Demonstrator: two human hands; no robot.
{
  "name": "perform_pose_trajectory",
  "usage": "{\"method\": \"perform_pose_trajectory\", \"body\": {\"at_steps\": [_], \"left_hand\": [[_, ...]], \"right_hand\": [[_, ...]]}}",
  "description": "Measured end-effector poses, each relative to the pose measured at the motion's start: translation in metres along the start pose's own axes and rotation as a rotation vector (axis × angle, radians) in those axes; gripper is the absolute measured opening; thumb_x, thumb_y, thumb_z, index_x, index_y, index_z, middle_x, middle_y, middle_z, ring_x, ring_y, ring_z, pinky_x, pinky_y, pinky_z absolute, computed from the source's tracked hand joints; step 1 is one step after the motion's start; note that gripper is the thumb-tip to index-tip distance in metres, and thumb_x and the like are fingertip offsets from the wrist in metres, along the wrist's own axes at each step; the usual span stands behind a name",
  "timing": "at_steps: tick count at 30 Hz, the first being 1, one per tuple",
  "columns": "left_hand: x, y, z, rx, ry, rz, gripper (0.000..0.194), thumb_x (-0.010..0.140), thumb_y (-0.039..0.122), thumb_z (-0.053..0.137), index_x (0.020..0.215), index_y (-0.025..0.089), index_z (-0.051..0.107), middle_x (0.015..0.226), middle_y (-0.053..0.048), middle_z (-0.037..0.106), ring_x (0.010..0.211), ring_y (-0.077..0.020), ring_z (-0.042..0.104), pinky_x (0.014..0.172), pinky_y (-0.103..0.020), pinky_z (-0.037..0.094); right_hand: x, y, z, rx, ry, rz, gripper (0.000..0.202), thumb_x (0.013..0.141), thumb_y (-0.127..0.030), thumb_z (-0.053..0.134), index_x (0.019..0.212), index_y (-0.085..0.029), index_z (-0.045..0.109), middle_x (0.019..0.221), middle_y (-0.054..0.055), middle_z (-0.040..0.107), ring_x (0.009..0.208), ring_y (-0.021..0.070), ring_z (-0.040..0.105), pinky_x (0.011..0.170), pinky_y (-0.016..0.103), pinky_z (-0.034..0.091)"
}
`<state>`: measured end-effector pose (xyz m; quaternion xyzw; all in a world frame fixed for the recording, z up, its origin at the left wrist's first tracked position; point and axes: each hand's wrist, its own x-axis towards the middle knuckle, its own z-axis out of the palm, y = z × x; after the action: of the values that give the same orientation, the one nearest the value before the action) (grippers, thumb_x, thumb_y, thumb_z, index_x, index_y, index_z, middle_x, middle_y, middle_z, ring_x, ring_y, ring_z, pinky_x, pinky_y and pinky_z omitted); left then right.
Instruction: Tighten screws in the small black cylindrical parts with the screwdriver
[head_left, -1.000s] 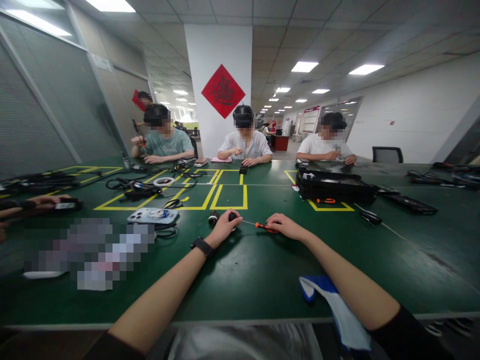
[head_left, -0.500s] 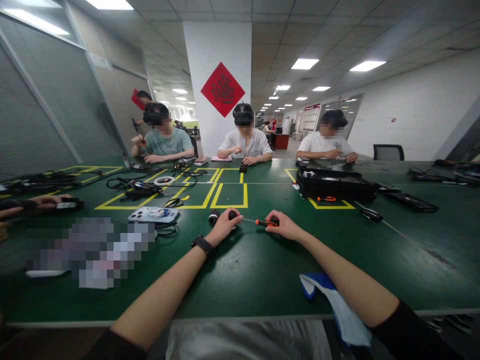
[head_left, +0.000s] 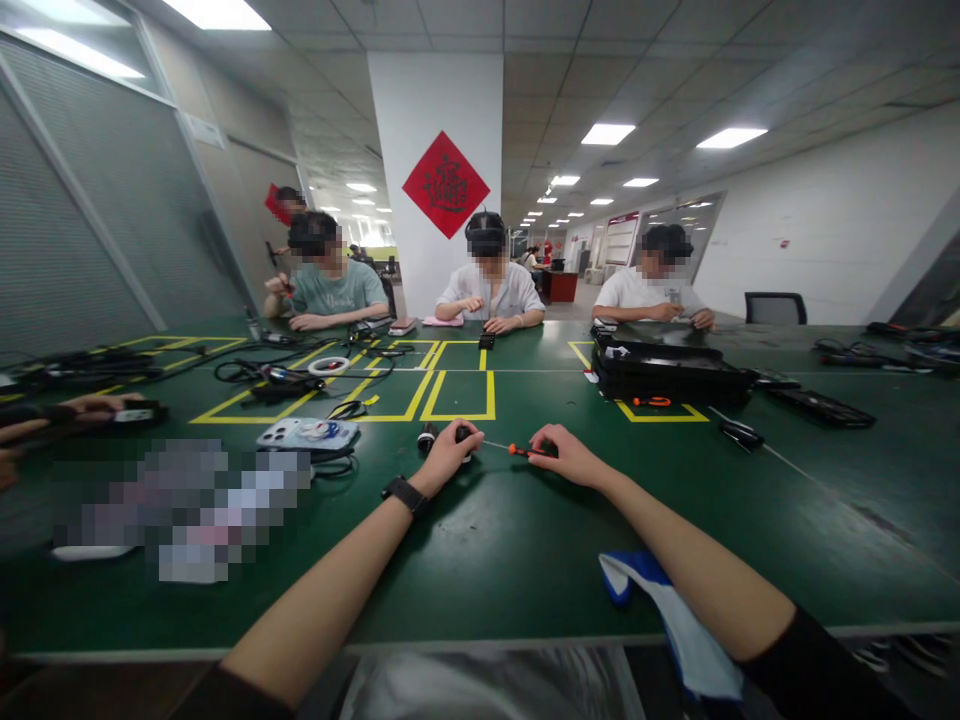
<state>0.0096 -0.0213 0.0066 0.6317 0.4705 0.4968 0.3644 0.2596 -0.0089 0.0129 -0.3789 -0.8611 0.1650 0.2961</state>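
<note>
My left hand [head_left: 452, 447], a dark watch on its wrist, is closed around a small black part [head_left: 465, 436] that its fingers mostly cover. A black round piece with a pale rim [head_left: 426, 440] sits just left of that hand. In my right hand [head_left: 568, 456] is a screwdriver [head_left: 517, 450] with an orange and black handle, fingers pinching the grip. Its thin shaft points left, and the tip reaches my left fingers; whether it touches the black part is hidden. Both hands are low over the green table [head_left: 495, 560].
A blue and white cloth [head_left: 675, 610] hangs over the front edge by my right forearm. Phones [head_left: 307, 433] and cables [head_left: 277, 378] lie left. A black tray [head_left: 667, 368], another orange screwdriver [head_left: 651, 402] and a black-handled tool [head_left: 741, 432] are right. Co-workers sit opposite; another's hands show far left.
My left fingers have closed further over the black part, covering more of it. My right fingers have shifted slightly on the screwdriver handle. The view has tilted a little.
</note>
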Motion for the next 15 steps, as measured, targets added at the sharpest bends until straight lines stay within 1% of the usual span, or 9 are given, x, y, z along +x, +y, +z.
{"method": "perform_pose_trajectory", "body": {"at_steps": [2,5,10,12,15], "left_hand": [[-0.0004,0.0009,0.0002,-0.002,-0.004,0.000,0.033,0.068,0.045,0.056,0.083,0.017,0.053,0.069,0.000,0.056,0.065,-0.0122,0.054,0.062,-0.024,0.042],[-0.0013,0.0027,0.0006,-0.005,-0.016,-0.005,0.032,0.068,0.045,0.056,0.083,0.017,0.053,0.069,0.000,0.056,0.065,-0.0119,0.053,0.062,-0.024,0.042],[-0.0029,0.0062,0.0010,0.012,-0.004,-0.017,0.031,0.068,0.044,0.056,0.082,0.017,0.054,0.069,0.000,0.056,0.064,-0.0117,0.053,0.062,-0.024,0.042],[-0.0033,0.0069,0.0009,0.013,-0.006,-0.008,0.031,0.068,0.044,0.056,0.082,0.016,0.054,0.069,0.000,0.056,0.065,-0.0118,0.053,0.062,-0.024,0.042],[-0.0031,0.0060,0.0010,0.016,-0.005,0.007,0.030,0.068,0.043,0.056,0.081,0.017,0.055,0.068,0.000,0.056,0.064,-0.0115,0.053,0.062,-0.024,0.042]], "right_hand": [[-0.0009,-0.0022,0.0005,0.009,-0.006,0.023,0.026,0.070,-0.035,0.063,0.086,-0.017,0.055,0.087,0.003,0.055,0.081,0.0161,0.048,0.073,0.029,0.038],[-0.0017,-0.0047,0.0021,0.016,-0.021,0.043,0.028,0.069,-0.035,0.064,0.087,-0.017,0.052,0.084,0.002,0.054,0.075,0.0146,0.049,0.068,0.027,0.038],[-0.0022,-0.0086,0.0024,-0.013,-0.005,0.055,0.032,0.067,-0.038,0.065,0.089,-0.018,0.053,0.088,0.004,0.054,0.079,0.0160,0.049,0.070,0.028,0.039],[-0.0022,-0.0098,0.0009,-0.028,-0.009,0.043,0.031,0.071,-0.039,0.062,0.092,-0.018,0.054,0.090,0.005,0.054,0.083,0.0168,0.048,0.073,0.029,0.039],[-0.0010,-0.0090,-0.0014,-0.055,-0.006,0.022,0.022,0.084,-0.035,0.043,0.089,-0.018,0.056,0.087,0.005,0.055,0.084,0.0164,0.047,0.077,0.031,0.037]]}}
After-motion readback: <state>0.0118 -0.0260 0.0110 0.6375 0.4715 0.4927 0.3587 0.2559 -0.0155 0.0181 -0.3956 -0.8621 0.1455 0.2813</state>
